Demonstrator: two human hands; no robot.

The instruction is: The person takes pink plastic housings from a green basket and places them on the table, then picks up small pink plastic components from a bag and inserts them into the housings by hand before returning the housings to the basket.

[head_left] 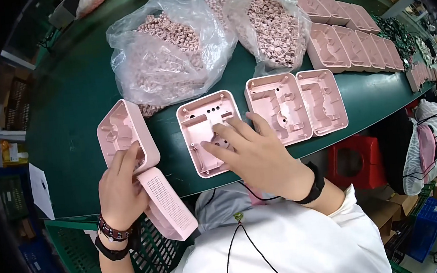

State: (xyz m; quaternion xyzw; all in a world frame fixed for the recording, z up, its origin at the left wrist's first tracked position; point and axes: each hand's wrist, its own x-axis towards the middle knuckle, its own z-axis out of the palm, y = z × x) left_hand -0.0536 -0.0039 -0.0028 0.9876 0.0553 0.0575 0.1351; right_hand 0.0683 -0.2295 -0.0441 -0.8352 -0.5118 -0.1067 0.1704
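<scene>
My left hand (120,190) is closed at the lower edge of a pink plastic housing (147,135), its fingertips over the rim. A second pink housing (170,201) with a perforated grille sits tilted against that hand, past the table's near edge; how the thumb meets it is hidden. My right hand (262,156) lies over an open pink housing (204,168), fingers apart and fingertips inside near a round speaker-like hole. No part shows between those fingers. Right of it, two more open housings (281,140) (328,126) stand side by side, with posts and ribs inside.
Clear plastic bags (140,83) (252,54) of small pink parts stand behind the housings on the green table (72,150). Rows of pink housings (328,47) fill the back right. A green crate (74,245) is below the near left edge, a red stool (360,159) at right.
</scene>
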